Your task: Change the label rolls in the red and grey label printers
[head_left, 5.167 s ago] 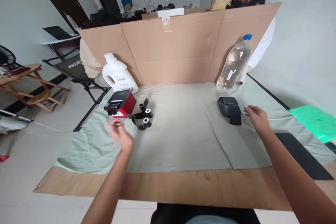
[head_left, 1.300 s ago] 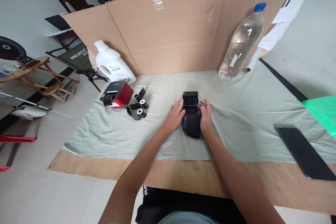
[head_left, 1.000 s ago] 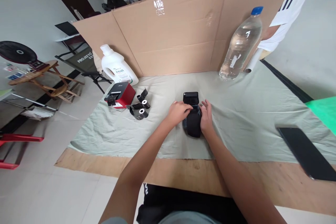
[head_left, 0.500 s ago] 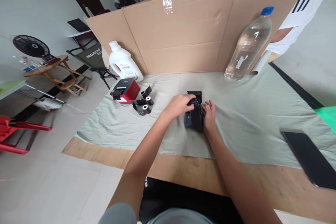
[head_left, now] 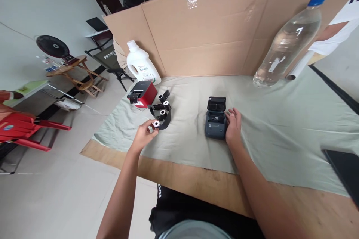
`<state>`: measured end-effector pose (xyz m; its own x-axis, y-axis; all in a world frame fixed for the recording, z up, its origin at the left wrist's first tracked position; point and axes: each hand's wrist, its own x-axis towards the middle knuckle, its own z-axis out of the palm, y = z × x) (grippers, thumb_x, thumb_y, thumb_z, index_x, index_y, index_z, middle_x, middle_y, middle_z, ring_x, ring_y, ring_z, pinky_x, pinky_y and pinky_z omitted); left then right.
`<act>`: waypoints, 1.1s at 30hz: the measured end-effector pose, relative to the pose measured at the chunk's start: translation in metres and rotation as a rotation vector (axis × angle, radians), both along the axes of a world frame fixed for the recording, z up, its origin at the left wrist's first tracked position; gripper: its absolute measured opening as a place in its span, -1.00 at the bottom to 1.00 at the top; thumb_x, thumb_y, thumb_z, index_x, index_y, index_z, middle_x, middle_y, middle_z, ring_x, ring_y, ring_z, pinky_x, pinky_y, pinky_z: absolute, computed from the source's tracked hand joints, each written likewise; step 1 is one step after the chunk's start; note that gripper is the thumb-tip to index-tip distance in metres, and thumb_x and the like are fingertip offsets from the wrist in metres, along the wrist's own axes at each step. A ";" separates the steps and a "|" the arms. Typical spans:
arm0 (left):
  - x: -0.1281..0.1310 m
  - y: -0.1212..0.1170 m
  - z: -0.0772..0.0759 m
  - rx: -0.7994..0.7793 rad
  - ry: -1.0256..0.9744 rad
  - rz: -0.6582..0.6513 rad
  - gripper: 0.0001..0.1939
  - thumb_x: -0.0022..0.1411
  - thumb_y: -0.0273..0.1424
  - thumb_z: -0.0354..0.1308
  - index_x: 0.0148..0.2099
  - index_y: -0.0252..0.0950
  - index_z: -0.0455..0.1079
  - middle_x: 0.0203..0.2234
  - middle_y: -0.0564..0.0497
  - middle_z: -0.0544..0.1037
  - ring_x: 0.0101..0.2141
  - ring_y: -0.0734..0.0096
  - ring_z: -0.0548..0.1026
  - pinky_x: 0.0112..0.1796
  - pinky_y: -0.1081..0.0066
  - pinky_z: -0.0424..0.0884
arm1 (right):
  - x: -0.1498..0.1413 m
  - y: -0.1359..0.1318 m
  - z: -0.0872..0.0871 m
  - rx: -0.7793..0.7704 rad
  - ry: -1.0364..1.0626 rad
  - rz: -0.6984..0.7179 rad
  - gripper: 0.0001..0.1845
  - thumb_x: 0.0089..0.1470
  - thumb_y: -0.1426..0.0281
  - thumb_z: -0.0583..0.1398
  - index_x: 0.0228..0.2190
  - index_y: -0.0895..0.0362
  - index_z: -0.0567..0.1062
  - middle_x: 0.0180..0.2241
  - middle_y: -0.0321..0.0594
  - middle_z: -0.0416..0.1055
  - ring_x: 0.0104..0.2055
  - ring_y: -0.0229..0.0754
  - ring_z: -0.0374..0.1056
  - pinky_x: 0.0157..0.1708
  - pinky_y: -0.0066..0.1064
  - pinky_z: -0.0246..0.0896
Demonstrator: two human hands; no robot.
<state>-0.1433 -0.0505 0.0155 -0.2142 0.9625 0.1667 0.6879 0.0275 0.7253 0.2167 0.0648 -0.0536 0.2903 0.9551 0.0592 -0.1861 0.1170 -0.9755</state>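
My left hand (head_left: 146,133) pinches a black tape roll with a white core (head_left: 156,124) at the left of the cloth. A loose black strip (head_left: 166,122) curves from that roll toward the others. More black rolls (head_left: 163,112) with pale cores lie just beyond it. At the middle stands a small dark label printer (head_left: 215,129), its lid (head_left: 217,103) tipped back and its compartment showing. My right hand (head_left: 233,127) rests along the printer's right side, fingers stretched out and apart, holding nothing.
Behind the rolls stand a red and black box-shaped device (head_left: 148,95) and a white jug (head_left: 143,65). A water bottle (head_left: 288,44) leans near the cardboard screen (head_left: 207,41) at right. A phone (head_left: 342,170) lies on the right. A co-worker's sleeve shows behind the bottle.
My left hand has moved left from the printer to the rolls, carrying the black roll and strip. The printer's compartment is now uncovered. My right hand stays beside the printer.
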 end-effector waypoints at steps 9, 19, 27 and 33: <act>-0.017 0.012 -0.027 -0.057 0.006 -0.053 -0.52 0.21 -0.30 0.16 0.18 -0.24 0.48 -0.09 -0.03 0.62 -0.25 0.34 0.51 -0.31 0.42 0.35 | 0.000 -0.001 0.001 -0.007 0.000 -0.008 -0.40 0.27 -0.06 0.11 0.20 -0.02 0.34 0.27 -0.04 0.32 0.23 0.00 0.42 0.31 -0.01 0.20; -0.018 0.002 -0.018 0.026 0.079 -0.078 -0.61 0.16 -0.37 0.14 0.05 -0.24 0.53 -0.08 -0.05 0.62 -0.15 0.26 0.53 -0.18 0.35 0.39 | 0.001 0.001 -0.004 0.004 -0.041 -0.007 -0.42 0.29 -0.05 0.10 0.19 -0.01 0.35 0.25 -0.04 0.33 0.23 -0.02 0.41 0.32 0.01 0.19; -0.032 -0.016 0.000 -0.038 0.091 -0.133 -0.73 0.17 -0.38 0.16 -0.07 -0.21 0.53 -0.26 0.00 0.50 -0.22 0.29 0.49 -0.20 0.36 0.41 | 0.000 0.000 -0.003 -0.002 -0.054 -0.013 -0.43 0.29 -0.02 0.11 0.19 0.00 0.36 0.25 -0.03 0.34 0.22 -0.02 0.42 0.31 -0.01 0.20; -0.038 -0.013 -0.005 -0.095 0.083 -0.139 -0.77 0.25 -0.25 0.24 -0.08 -0.20 0.53 -0.21 -0.02 0.54 -0.17 0.25 0.51 -0.18 0.35 0.40 | 0.001 0.000 -0.003 -0.017 -0.062 -0.013 -0.44 0.28 -0.02 0.12 0.17 -0.01 0.37 0.24 -0.05 0.35 0.22 -0.01 0.41 0.32 -0.01 0.19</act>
